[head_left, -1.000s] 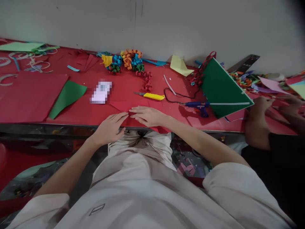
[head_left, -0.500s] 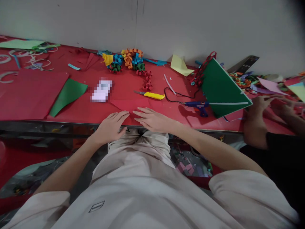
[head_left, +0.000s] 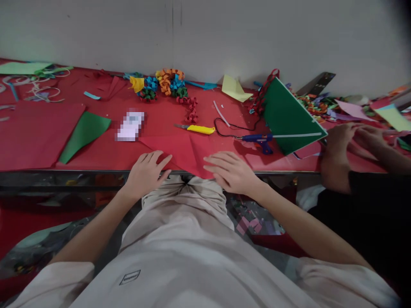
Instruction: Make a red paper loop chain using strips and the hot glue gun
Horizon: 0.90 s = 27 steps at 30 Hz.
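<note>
A folded sheet of red paper [head_left: 181, 149] lies at the table's front edge, with a crease running through it. My left hand [head_left: 146, 173] rests flat on its left part, fingers apart, holding nothing. At the paper's right side is my right hand [head_left: 233, 173], fingers stretched out over the edge of the sheet; whether the thumb presses it is hard to see. Just beyond the paper lies a yellow utility knife [head_left: 201, 129] with its blade pointing left. A blue glue gun [head_left: 257, 138] with a glue stick in it lies to the right.
Left stand a phone-like blurred object [head_left: 131, 126], green paper [head_left: 84, 133] and a large red sheet [head_left: 38, 132]. Curled paper strips [head_left: 170, 81] lie at the back. A green board [head_left: 285, 117] leans at right, near a co-worker's hands [head_left: 349, 141].
My right hand has moved right, away from my left hand, uncovering more of the red paper. My left hand has stayed nearly in place. The view has shifted slightly.
</note>
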Available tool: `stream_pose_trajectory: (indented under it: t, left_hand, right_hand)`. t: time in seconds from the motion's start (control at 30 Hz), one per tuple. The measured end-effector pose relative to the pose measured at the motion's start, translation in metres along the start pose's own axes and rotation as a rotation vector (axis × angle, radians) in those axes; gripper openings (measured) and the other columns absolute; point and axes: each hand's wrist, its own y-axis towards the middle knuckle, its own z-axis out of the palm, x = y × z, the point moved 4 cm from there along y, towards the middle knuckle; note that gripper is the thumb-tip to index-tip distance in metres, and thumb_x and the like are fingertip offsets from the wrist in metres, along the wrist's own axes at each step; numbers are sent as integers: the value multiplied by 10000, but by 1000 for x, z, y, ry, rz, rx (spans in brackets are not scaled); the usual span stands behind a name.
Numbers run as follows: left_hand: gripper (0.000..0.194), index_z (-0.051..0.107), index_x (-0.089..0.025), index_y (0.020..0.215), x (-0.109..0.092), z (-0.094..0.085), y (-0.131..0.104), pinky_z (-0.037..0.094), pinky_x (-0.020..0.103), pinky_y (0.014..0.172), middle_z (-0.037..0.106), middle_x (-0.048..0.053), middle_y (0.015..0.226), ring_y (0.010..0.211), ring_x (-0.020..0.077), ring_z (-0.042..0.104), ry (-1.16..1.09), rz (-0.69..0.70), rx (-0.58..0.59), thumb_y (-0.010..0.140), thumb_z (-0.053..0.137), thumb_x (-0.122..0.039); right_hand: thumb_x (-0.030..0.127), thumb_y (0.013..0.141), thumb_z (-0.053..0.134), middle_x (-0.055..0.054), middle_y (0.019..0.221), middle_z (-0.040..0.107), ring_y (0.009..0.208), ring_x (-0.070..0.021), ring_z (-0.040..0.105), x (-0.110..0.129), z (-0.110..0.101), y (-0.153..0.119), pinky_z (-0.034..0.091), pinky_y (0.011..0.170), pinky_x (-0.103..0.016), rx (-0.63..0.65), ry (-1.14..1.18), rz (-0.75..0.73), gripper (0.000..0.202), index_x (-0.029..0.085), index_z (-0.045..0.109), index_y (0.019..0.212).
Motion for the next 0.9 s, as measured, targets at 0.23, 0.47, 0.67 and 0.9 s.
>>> stream_pose_trajectory:
  t: [0.23,0.47,0.67,0.9]
  left_hand:
    - [586,520,-140,1556,-8,11,-9,347,618,1202,495,223,1584,1499,452,416,10,-40,-23,1052,458,-433]
    - [546,602,-99,1462,-11,16,-4,329,612,1227,488,227,1594,1543,423,377,-32,-37,-48,1054,457,-432]
    - [571,597,-90,1439,-13,11,10,322,602,1225,486,226,1596,1527,402,405,-24,-55,-43,1074,397,-481]
    - [590,450,-229,1602,-26,5,13,359,663,1145,426,213,1641,1505,451,393,-30,-116,-4,1064,413,-469]
  right_hand:
    - [263,1053,500,-102,1413,704,1291,-266,626,11,22,32,486,1026,-445,56,22,62,336,170,688,1314]
    - [253,1049,478,-176,1386,685,1296,-325,563,-82,63,70,417,1053,-480,137,-94,497,358,134,653,1337]
    - [156,1018,403,-224,1309,660,1205,-357,592,-124,89,90,467,1020,-490,278,-114,555,416,59,602,1370]
    - [228,1041,343,-198,1250,612,1114,-314,630,-90,24,37,531,1010,-504,-123,50,611,386,149,517,1377]
